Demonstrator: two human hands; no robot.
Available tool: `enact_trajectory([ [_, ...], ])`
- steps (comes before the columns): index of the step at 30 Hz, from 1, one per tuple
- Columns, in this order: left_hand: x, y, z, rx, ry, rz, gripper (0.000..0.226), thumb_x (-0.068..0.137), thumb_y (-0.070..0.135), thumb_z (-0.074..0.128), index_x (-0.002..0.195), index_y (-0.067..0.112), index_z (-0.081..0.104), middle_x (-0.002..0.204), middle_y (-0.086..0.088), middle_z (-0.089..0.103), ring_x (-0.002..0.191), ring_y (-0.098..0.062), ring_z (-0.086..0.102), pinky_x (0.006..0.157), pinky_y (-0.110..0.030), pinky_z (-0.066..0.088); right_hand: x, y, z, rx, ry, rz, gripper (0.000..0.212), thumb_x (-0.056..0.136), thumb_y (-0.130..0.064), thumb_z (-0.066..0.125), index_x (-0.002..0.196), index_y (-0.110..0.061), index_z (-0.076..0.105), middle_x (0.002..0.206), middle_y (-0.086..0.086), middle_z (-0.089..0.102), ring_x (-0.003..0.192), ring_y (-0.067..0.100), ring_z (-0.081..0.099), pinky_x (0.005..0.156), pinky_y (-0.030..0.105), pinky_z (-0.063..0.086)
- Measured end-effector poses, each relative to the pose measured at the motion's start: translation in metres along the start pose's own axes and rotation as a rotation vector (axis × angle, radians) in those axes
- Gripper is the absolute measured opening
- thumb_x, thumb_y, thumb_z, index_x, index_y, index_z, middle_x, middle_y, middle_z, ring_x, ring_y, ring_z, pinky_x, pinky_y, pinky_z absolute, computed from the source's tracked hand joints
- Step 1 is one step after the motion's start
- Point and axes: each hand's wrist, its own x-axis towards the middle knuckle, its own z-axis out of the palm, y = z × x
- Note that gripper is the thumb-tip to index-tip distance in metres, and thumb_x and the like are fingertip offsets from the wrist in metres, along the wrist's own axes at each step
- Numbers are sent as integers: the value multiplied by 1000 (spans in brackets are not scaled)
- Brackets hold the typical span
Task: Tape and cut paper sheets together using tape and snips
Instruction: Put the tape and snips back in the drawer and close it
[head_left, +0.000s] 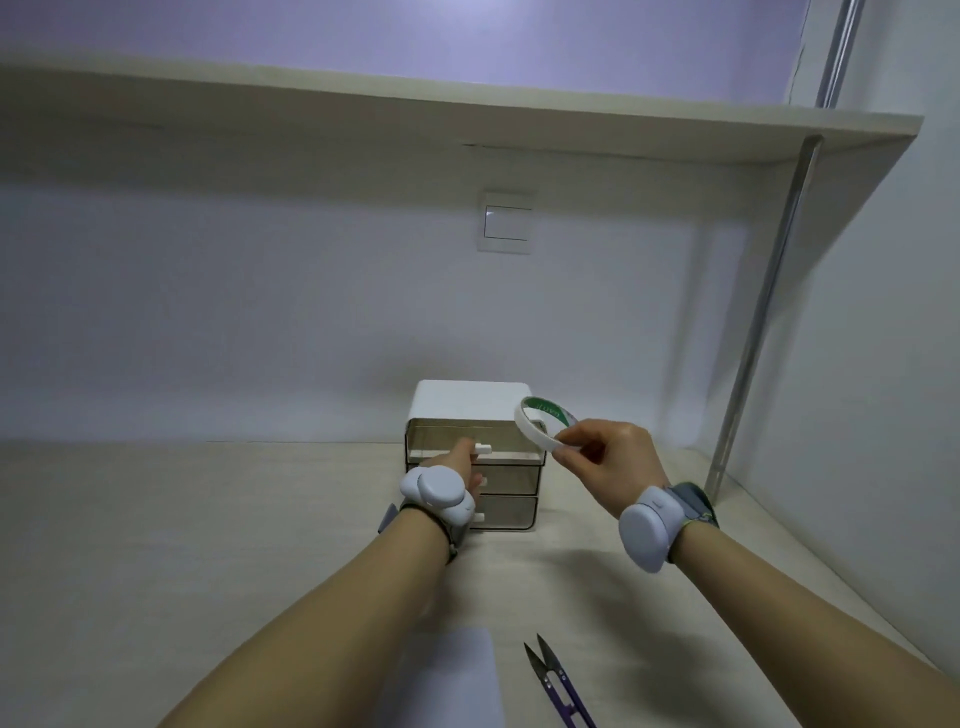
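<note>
My right hand (605, 460) pinches a thin white tape roll (531, 425) with a green inner ring, holding it in the air in front of the small drawer unit (470, 397). My left hand (457, 460) grips the white handle of the unit's top drawer (452, 434), which stands slightly pulled out. White paper sheets (449, 675) lie on the desk near the front edge, between my forearms. Purple-handled snips (553, 683) lie just right of the paper, blades pointing away from me.
The drawer unit has three translucent drawers and stands against the back wall. A metal post (763, 312) rises at the right to a shelf (467, 114) overhead. A wall switch (506, 222) sits above the unit. Light wooden desk (182, 519) spreads left.
</note>
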Motion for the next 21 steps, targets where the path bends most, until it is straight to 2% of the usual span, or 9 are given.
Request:
enact_trajectory([
  [3,-7,-7,-6,-45,15,11,24,87,28,56,72,11,59,71,-3,59,64,-13,58,68,-29,51,10,-13,9,71,-6,-5,9,80,-16,73,89,-12,73,81,1,70,69,15,61,68,25,50],
  [5,-11,-13,-8,-46,34,52,26,88,26,56,66,13,62,71,-1,63,70,-13,61,78,-32,52,17,-22,16,111,-43,-15,9,80,-15,73,88,-12,71,81,1,69,67,16,60,67,22,48],
  [9,-17,-22,-11,-58,43,79,27,87,25,56,65,13,63,70,-4,66,68,-17,62,78,-32,50,32,-36,26,101,-134,-56,8,82,-17,71,88,-11,72,76,-5,65,56,-2,55,59,6,41],
  [13,-16,-27,-17,-65,82,87,27,87,25,57,64,12,63,68,-5,65,64,-18,59,77,-33,51,39,-43,31,121,-212,-88,7,83,-14,69,85,-10,74,73,-6,66,52,-12,54,55,3,41],
  [16,-16,-29,-18,-63,95,91,25,85,23,56,65,10,63,67,-5,64,60,-17,58,74,-31,52,41,-37,32,48,-250,-77,7,81,-14,70,84,-10,75,71,-9,65,54,-7,56,54,1,40],
  [18,-15,-30,-18,-65,99,93,26,85,22,56,64,10,63,67,-5,64,60,-16,58,73,-31,52,44,-31,34,-39,-273,-57,9,81,-15,70,85,-9,75,75,-4,67,60,-1,54,56,2,38],
  [21,-15,-31,-17,-71,107,101,25,84,20,55,63,9,63,67,-5,64,59,-17,58,72,-31,52,50,-22,41,-156,-314,4,13,82,-13,66,87,-8,77,88,6,74,73,12,57,65,17,42],
])
